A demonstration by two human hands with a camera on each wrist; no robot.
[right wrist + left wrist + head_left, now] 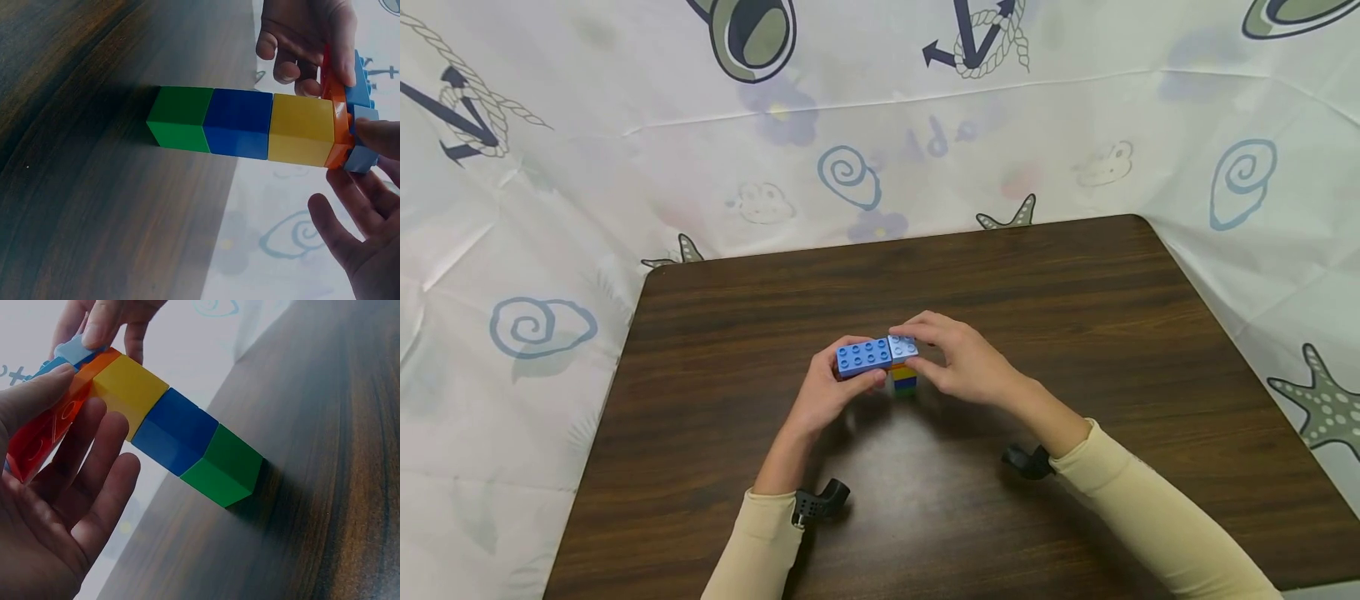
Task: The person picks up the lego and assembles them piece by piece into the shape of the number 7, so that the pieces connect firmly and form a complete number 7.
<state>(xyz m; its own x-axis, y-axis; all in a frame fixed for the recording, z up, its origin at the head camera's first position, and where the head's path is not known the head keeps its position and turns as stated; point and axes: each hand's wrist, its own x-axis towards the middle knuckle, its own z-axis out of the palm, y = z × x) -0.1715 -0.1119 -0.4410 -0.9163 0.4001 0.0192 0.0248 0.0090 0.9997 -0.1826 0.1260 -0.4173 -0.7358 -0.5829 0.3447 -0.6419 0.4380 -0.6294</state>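
Note:
A narrow tower stands on the table, with a green block (180, 119) at the bottom, then a dark blue block (239, 124) and a yellow block (301, 129). Across its top lies a thin orange-red brick (80, 389) that overhangs to the left. On that sit a long blue brick (863, 357) and, over the tower, a small light blue brick (904, 348). My left hand (826, 385) holds the blue brick's overhanging end between thumb and fingers. With thumb and fingertips, my right hand (970, 360) pinches the light blue brick. The bricks' join is partly hidden by fingers.
The dark brown wooden table (737, 317) extends around the tower on all sides. Behind it hangs a white printed cloth (925, 167). Each wrist wears a black camera mount, on the left (822, 502) and on the right (1028, 462).

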